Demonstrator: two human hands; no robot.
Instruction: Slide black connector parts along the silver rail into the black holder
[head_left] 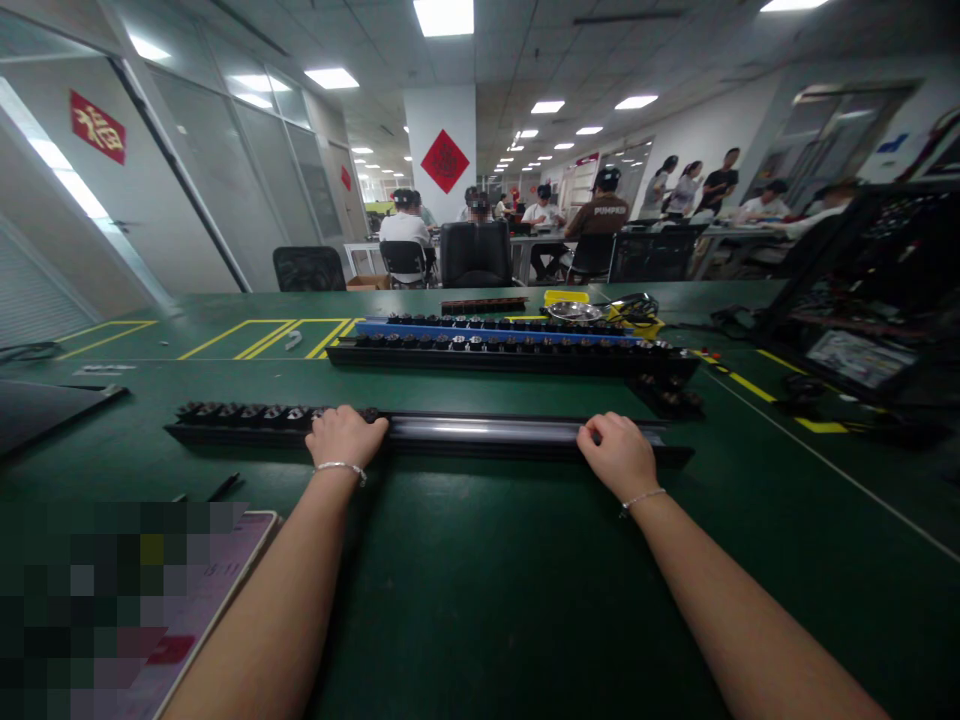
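A long black rail [487, 450] lies crosswise on the green table in front of me. A row of small black and metal pieces [255, 412] fills its left part, while a smooth silvery strip [480, 430] shows in its right part. My left hand [345, 437] is closed over the rail where the row of pieces ends, thumb pointing right. Near the rail's right end, my right hand [619, 455] has its fingers curled over the edge. Both hands hide the fingertips and what lies directly beneath them.
Beyond it lie another filled black rail [510, 358] and a blue rail [480, 330]. A metal dish [574, 312] and a yellow tray [566, 297] stand behind. A phone [225, 560] lies at the lower left, a monitor [862, 350] stands right. People sit at far tables.
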